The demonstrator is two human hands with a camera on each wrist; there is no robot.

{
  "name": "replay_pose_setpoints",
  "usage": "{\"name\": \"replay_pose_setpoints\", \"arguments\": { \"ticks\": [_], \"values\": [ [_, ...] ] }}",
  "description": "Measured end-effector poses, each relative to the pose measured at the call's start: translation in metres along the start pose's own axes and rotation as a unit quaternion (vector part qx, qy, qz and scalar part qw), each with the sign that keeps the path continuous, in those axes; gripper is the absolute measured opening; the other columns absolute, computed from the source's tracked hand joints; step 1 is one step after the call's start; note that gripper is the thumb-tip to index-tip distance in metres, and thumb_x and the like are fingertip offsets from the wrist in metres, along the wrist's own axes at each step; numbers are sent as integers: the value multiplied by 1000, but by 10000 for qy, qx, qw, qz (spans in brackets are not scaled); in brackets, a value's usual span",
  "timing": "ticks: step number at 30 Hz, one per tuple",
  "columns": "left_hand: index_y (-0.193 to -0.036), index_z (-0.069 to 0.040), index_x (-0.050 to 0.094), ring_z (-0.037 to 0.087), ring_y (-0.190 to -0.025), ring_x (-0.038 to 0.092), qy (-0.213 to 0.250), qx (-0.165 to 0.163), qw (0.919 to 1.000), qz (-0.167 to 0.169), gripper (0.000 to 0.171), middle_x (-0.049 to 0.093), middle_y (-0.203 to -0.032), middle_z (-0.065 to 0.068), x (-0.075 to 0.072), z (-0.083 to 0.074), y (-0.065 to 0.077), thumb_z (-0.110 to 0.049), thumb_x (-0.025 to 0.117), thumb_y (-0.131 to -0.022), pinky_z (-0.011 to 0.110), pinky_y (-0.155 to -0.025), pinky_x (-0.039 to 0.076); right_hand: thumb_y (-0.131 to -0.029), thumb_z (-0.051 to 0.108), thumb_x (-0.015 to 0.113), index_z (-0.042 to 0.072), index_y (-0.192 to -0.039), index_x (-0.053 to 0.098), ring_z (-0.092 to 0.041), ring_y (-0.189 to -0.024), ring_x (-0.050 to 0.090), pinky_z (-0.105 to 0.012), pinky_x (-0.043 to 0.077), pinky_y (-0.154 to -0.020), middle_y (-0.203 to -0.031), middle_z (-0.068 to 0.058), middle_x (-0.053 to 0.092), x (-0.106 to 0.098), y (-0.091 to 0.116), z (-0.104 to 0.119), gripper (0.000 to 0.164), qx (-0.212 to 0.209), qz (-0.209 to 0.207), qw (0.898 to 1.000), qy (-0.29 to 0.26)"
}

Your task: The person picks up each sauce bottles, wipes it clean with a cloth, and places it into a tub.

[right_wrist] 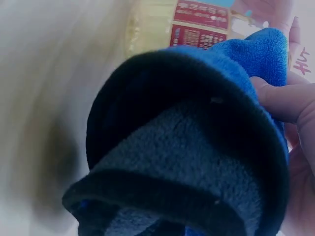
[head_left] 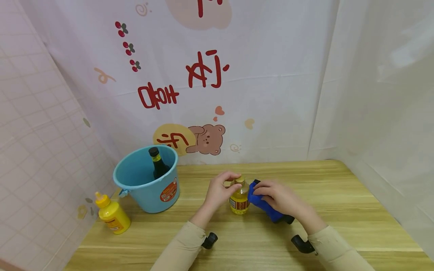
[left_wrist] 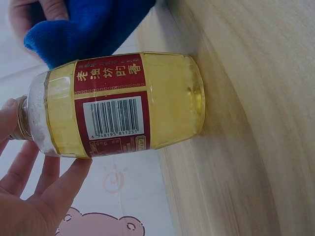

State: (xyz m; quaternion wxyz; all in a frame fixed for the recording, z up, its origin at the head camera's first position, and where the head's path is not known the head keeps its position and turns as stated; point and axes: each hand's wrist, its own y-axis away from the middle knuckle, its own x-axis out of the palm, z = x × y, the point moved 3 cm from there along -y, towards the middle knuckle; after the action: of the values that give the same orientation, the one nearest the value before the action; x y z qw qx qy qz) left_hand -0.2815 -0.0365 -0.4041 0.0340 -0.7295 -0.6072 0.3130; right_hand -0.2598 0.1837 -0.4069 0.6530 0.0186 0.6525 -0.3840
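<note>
A bottle of yellow cooking oil (head_left: 239, 202) with a red label stands upright on the table. My left hand (head_left: 219, 191) holds it by the neck and cap, thumb and fingers around the top. In the left wrist view the barcode side of the oil bottle (left_wrist: 115, 115) faces the camera, and its base rests on the wood. My right hand (head_left: 276, 196) grips a bunched blue cloth (head_left: 262, 206) beside the bottle. Seen from the right wrist, the cloth (right_wrist: 197, 147) shows a dark grey side with black edging and hangs in folds next to the bottle.
A light blue bucket (head_left: 145, 195) stands at the left with a dark, black-capped bottle (head_left: 158, 164) inside. In front of it sits a yellow squeeze bottle (head_left: 114, 216). A printed white curtain (head_left: 271, 94) hangs behind the wooden table (head_left: 325, 195).
</note>
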Motion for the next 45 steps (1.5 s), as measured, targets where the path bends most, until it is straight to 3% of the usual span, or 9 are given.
{"name": "replay_pose_setpoints", "arguments": {
  "ticks": [23, 36, 45],
  "values": [
    [-113, -8, 73, 20, -100, 62, 53, 57, 10000, -24, 27, 70, -111, 1, -1, 0, 0, -10, 76, -87, 27, -77, 57, -79, -9, 77, 12, -104, 74, -26, -99, 65, -42, 56, -82, -111, -6, 67, 10, 3, 1, 33, 129, 197, 9997, 71],
    [-114, -6, 72, 19, -101, 62, 40, 18, 10000, -10, 27, 69, -112, 0, 0, -1, 0, -11, 76, -88, 26, -77, 57, -80, -5, 78, 13, -103, 75, -21, -96, 65, -39, 55, -83, -105, -1, 67, 32, 9, -1, 30, 114, 754, 9970, 163],
    [-113, -11, 73, 20, -101, 62, 13, 7, 10000, -41, 26, 69, -111, 0, 1, 1, 1, -11, 76, -88, 27, -77, 57, -80, -4, 77, 14, -101, 76, -19, -94, 66, -38, 55, -81, -104, 0, 67, 40, 11, -2, 27, 85, 876, 9961, 117]
  ]
}}
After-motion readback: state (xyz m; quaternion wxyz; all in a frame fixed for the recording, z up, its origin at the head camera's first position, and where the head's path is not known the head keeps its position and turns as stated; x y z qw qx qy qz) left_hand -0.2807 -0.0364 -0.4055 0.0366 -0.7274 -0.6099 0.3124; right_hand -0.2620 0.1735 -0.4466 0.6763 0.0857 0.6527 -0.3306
